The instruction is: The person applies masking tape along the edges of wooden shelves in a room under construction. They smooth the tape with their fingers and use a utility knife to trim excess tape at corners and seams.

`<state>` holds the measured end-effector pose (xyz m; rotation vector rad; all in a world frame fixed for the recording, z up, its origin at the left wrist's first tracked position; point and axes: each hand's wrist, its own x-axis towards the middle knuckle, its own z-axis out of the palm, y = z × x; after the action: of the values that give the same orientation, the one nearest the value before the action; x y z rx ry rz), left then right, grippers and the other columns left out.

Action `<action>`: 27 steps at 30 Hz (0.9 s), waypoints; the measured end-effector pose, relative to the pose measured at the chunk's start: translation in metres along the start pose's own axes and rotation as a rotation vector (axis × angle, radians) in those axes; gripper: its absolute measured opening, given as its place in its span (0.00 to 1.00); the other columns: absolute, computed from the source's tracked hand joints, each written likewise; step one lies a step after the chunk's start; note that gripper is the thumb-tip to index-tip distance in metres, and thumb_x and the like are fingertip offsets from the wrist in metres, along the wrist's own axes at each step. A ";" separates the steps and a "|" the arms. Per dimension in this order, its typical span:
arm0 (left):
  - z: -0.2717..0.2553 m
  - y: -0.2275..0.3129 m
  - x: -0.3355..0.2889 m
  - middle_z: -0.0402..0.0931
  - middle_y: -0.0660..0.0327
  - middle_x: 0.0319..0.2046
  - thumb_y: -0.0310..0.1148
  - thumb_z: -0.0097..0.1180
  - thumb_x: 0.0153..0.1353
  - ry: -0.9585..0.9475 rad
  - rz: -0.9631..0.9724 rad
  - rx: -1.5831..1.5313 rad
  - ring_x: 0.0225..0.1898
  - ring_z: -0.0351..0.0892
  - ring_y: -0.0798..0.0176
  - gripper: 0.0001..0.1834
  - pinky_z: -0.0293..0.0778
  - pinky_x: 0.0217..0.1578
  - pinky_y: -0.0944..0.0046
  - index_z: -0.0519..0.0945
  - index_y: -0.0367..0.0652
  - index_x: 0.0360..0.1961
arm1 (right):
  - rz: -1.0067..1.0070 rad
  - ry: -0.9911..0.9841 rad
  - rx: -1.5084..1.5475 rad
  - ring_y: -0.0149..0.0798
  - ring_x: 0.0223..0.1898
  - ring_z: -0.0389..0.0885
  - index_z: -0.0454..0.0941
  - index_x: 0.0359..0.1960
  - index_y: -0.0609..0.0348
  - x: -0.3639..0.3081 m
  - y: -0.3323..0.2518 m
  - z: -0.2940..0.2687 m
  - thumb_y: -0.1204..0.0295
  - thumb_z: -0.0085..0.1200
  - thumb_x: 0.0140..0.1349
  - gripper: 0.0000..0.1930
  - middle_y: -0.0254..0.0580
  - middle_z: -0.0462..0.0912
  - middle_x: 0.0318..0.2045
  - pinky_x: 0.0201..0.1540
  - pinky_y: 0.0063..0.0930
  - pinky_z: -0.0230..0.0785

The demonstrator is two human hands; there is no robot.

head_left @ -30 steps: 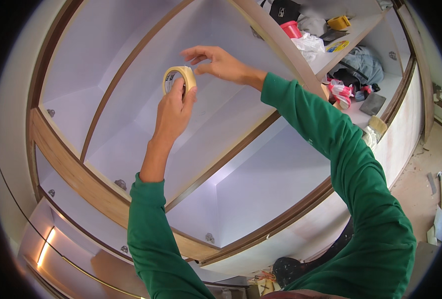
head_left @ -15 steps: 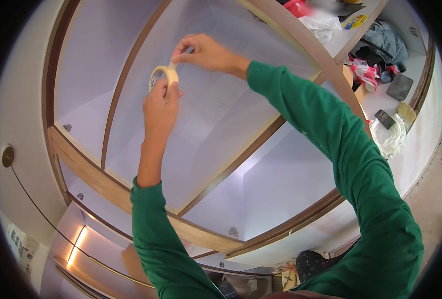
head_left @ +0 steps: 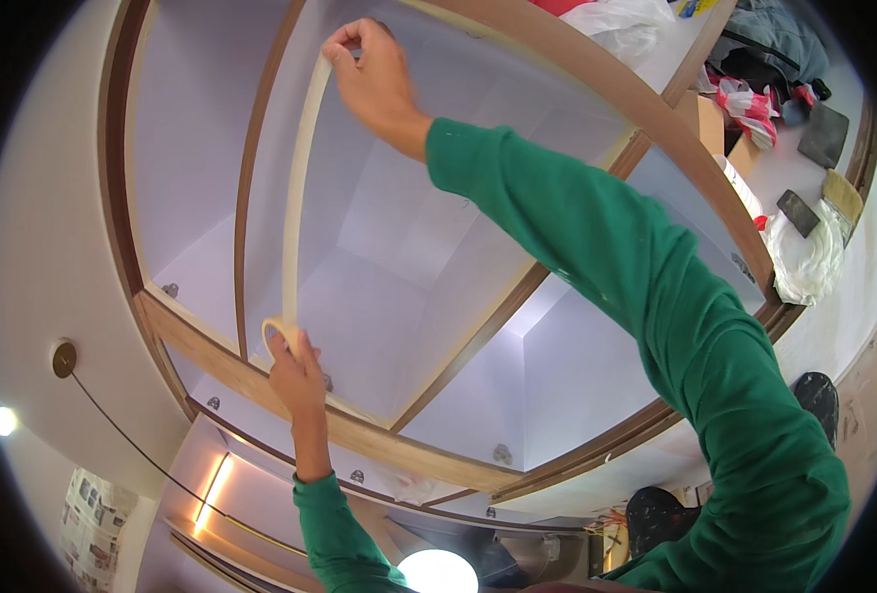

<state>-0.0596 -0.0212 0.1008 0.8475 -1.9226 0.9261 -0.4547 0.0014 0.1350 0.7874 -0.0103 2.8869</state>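
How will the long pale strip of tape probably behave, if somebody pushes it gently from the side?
The strip would likely bend easily, since it looks thin and narrow. Between the right grip and the roll in the left grip, nothing seems to back it, so it may bow. It is probably light.

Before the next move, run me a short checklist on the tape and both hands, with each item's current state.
1. Left hand gripping the roll: ok.
2. Right hand pinching the free end of the strip: ok.
3. Strip in one piece between the hands: ok, no tear visible.
4. Strip stuck to the cabinet: cannot tell, depth is unclear.
5. White bag away from the strip: ok, it lies far to the right.
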 end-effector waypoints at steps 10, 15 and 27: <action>-0.014 0.030 0.043 0.85 0.58 0.27 0.38 0.61 0.74 0.022 -0.150 -0.280 0.29 0.84 0.66 0.26 0.79 0.36 0.66 0.66 0.37 0.64 | -0.071 0.224 0.282 0.38 0.37 0.80 0.78 0.37 0.64 0.038 -0.008 0.024 0.77 0.56 0.65 0.03 0.43 0.81 0.35 0.44 0.36 0.74; -0.008 -0.003 0.048 0.83 0.60 0.32 0.36 0.57 0.76 0.074 -0.021 -0.302 0.32 0.81 0.70 0.17 0.77 0.41 0.69 0.76 0.36 0.58 | 0.179 0.212 0.390 0.35 0.36 0.79 0.80 0.36 0.62 0.035 -0.017 0.024 0.77 0.60 0.62 0.03 0.39 0.82 0.35 0.42 0.32 0.75; -0.027 0.010 0.077 0.84 0.65 0.30 0.42 0.57 0.77 -0.028 -0.227 -0.470 0.32 0.82 0.75 0.15 0.77 0.34 0.73 0.81 0.41 0.40 | 0.316 0.245 0.548 0.33 0.38 0.80 0.81 0.42 0.63 0.044 -0.023 0.022 0.77 0.65 0.61 0.09 0.37 0.83 0.36 0.44 0.30 0.75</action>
<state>-0.0911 -0.0096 0.1755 0.7741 -1.9090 0.3073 -0.4776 0.0292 0.1758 0.5259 0.7782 3.3098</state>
